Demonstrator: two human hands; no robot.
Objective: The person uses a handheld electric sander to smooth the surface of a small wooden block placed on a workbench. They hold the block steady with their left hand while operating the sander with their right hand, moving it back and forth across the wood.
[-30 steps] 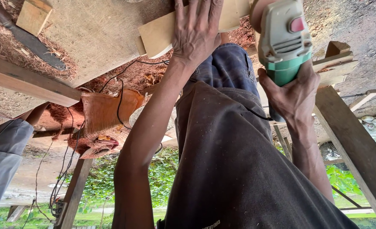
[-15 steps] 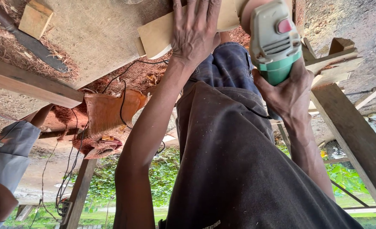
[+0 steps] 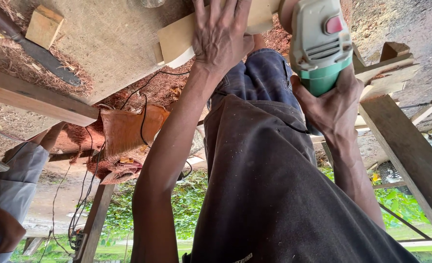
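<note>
Pressing flat, our left hand spreads its fingers on a pale wooden board lying on the workbench. Our right hand wraps closed around a green-and-grey power grinder, whose head meets the board's far end. A brown sack hangs beneath the bench; we cannot tell its contents. A small wood block sits apart.

The left hand is pressed flat at 12 o'clock, fingers spread, forearm extended; the right hand is clenched at 1 o'clock, wrist bent
</note>
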